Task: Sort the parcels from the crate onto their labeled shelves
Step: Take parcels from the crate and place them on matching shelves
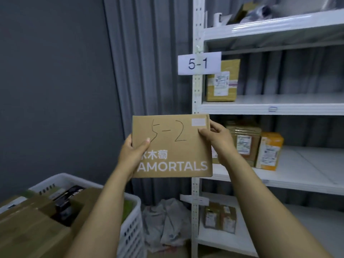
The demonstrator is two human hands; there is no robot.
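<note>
1. The parcel, a flat brown cardboard box with "5-2" handwritten on its face, is upright in the middle of the frame, between both hands.
2. The left hand grips its lower left edge, with the thumb curled over the front and the fingers behind.
3. The right hand pinches its upper right edge, thumb just below a white sticker.
4. The white crate sits at the lower left and holds more boxes.
5. The shelf rack fills the right side; a "5-1" label hangs on its post, above the parcel.
</note>
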